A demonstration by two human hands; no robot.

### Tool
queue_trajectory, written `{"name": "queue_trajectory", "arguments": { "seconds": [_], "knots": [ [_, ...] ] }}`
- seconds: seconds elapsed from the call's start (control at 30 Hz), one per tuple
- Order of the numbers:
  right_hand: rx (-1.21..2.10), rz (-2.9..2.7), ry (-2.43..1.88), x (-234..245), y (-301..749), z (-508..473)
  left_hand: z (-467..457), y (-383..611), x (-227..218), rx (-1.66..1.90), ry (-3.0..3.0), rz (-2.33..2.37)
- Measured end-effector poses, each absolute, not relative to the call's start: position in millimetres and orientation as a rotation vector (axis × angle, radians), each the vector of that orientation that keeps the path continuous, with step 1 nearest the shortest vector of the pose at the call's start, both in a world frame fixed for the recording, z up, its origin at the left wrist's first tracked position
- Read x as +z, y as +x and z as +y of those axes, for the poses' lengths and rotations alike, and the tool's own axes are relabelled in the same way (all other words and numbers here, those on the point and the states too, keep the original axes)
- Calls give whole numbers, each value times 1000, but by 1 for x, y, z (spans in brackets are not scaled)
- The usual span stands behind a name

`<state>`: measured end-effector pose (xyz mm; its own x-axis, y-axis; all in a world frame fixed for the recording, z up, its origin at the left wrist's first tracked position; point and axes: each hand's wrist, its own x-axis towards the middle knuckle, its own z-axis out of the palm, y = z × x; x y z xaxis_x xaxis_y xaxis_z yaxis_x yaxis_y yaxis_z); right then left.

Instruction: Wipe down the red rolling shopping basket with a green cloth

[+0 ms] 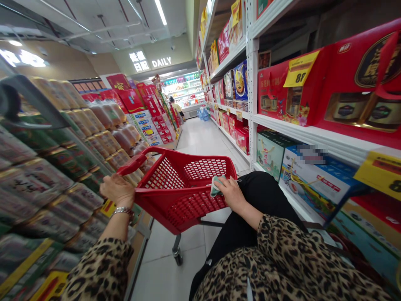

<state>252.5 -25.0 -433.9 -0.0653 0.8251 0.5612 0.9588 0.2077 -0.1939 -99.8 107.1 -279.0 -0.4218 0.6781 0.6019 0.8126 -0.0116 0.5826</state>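
Observation:
A red plastic shopping cart point(194, 209) with a perforated basket stands sideways in the aisle in front of me. My left hand point(117, 190) is closed around the near end of its red handle point(133, 164), with a metal watch band on the wrist. Over the basket's rim on my side rests my right hand point(231, 194), pressing a pale green cloth point(216, 187) against the edge. Its fingers are bent over the cloth. Inside the basket I see only its red walls and a divider panel.
White shelving point(250, 83) with red gift boxes point(288, 88) runs close along my right. Stacked drink packs point(62, 184) crowd the left side. A tiled floor point(196, 136) leads to a lit cooler point(184, 90), where a person point(178, 109) stands near blue water bottles point(203, 113).

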Motion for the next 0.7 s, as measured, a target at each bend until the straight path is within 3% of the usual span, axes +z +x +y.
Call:
{"name": "queue_trajectory", "arguments": {
  "seconds": [0.37,0.7],
  "knots": [
    [-282,-1848,-1740,-429,223,-14,111,-67,-321,-1239,-1594,-2361],
    [-267,-1947,-1682,-419,174,-19,78,50,-401,-1041,-1947,-2661]
  ]
}}
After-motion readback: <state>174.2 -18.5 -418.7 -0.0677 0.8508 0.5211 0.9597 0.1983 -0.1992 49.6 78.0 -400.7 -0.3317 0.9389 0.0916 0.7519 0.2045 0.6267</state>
